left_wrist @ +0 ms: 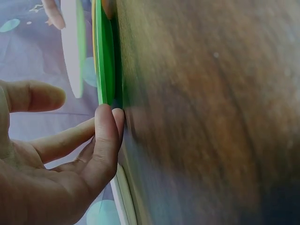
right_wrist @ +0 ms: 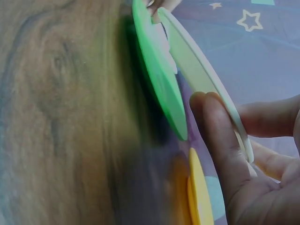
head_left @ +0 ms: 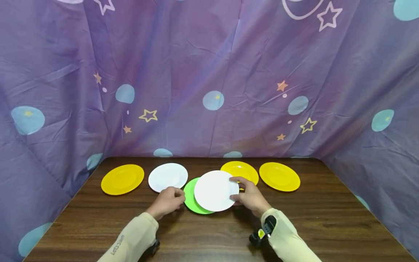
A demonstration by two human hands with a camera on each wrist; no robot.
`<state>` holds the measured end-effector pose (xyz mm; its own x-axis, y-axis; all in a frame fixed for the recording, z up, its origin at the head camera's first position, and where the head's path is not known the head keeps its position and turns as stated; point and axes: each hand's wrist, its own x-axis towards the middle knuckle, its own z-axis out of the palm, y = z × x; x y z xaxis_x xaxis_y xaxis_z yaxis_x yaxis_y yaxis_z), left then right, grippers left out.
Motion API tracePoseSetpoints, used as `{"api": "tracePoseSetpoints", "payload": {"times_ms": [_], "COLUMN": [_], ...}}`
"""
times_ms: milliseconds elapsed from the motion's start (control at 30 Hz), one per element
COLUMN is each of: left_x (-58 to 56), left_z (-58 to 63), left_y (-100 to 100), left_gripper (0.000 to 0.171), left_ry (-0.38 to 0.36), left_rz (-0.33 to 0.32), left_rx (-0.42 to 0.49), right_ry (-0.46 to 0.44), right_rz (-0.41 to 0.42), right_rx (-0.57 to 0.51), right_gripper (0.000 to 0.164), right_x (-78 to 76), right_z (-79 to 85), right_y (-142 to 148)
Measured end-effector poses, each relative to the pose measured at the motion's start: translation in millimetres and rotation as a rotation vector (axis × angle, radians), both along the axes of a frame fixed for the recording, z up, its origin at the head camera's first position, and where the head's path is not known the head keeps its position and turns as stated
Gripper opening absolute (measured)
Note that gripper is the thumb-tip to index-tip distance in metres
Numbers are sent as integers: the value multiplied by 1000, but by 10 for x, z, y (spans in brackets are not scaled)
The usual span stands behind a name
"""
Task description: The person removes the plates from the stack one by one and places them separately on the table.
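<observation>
My right hand (head_left: 251, 196) pinches the right edge of a white plate (head_left: 214, 192), thumb on one face and fingers on the other. The plate is held tilted above a green plate (head_left: 190, 199) and covers much of it in the head view. Some space shows between the two plates in the right wrist view. At the left edge of the green plate is my left hand (head_left: 167, 201). Its fingertips (left_wrist: 107, 124) touch the green rim low by the table, while the thumb stands apart from it in the left wrist view.
A second white plate (head_left: 168, 177) lies behind my left hand. One yellow plate (head_left: 122, 179) is at the far left; two more, a yellow plate (head_left: 240, 169) and another yellow plate (head_left: 279, 177), lie to the right. A patterned purple cloth (head_left: 183, 91) hangs behind the wooden table (head_left: 203, 240).
</observation>
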<state>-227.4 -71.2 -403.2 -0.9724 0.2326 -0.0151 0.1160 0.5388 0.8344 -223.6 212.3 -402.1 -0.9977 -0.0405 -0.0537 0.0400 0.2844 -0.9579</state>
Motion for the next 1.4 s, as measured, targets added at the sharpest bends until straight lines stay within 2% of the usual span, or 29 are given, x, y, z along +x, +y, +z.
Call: {"api": "tracePoseSetpoints", "payload": {"times_ms": [200,633,800,1100,1400], "left_x": [-1,-18,-3,-7,-23], "left_z": [-23,-23,-24,-39,-35], "left_y": [-3,3,-4,-2,-4], "left_gripper": [26,27,33,39,39], "left_ry": [3,12,23,13,25], "left_rz": [21,18,19,20,12], "left_rx": [-3,-20,-17,-2,-28], "right_ry": [19,11,-11,-68,-188], "right_rz": [12,-60,-71,6,102], "right_rx": [-44,5,36,38,25], "right_gripper": [64,69,69,71,72], "right_x": [10,107,184,343,418], "right_z": [59,179,163,49,-38], "right_y": [151,862,1059,1292,1396]}}
